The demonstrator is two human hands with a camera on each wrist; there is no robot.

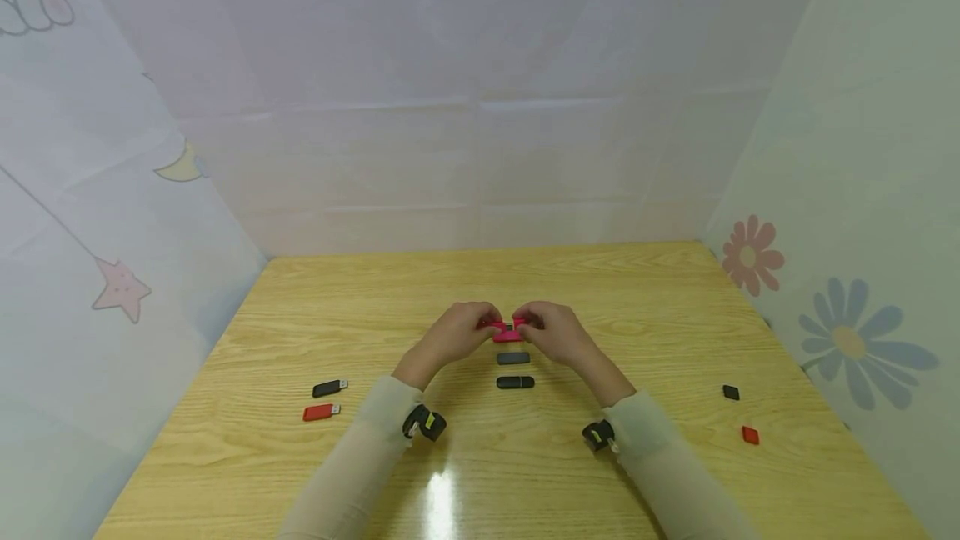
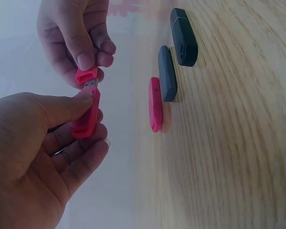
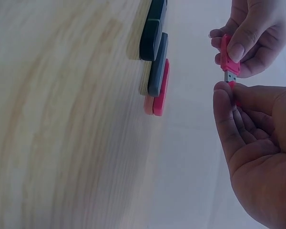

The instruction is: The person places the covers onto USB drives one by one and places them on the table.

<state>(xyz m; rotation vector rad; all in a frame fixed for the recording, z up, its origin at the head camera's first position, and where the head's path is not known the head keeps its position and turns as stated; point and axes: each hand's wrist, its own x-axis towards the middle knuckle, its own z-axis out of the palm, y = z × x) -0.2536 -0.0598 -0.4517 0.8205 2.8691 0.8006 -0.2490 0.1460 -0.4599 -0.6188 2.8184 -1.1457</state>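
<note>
Between thumb and fingers my left hand (image 2: 43,143) pinches the body of a pinkish-red USB stick (image 2: 87,114), raised above the table. Its metal plug (image 2: 90,83) shows at the end facing the other hand. The matching red cap (image 2: 86,74) is pinched by my right hand (image 3: 257,124), lined up with the plug and right at its tip. Below the hands lie a pink USB stick (image 1: 507,337), a grey one (image 1: 513,358) and a black one (image 1: 515,382), in a row on the wooden table (image 1: 420,282).
At the left lie an uncapped black USB stick (image 1: 330,388) and an uncapped red USB stick (image 1: 321,412), plugs pointing right. Far right are a small black cap (image 1: 731,392) and a small red cap (image 1: 751,435). Printed cloth walls (image 1: 480,173) stand around the table.
</note>
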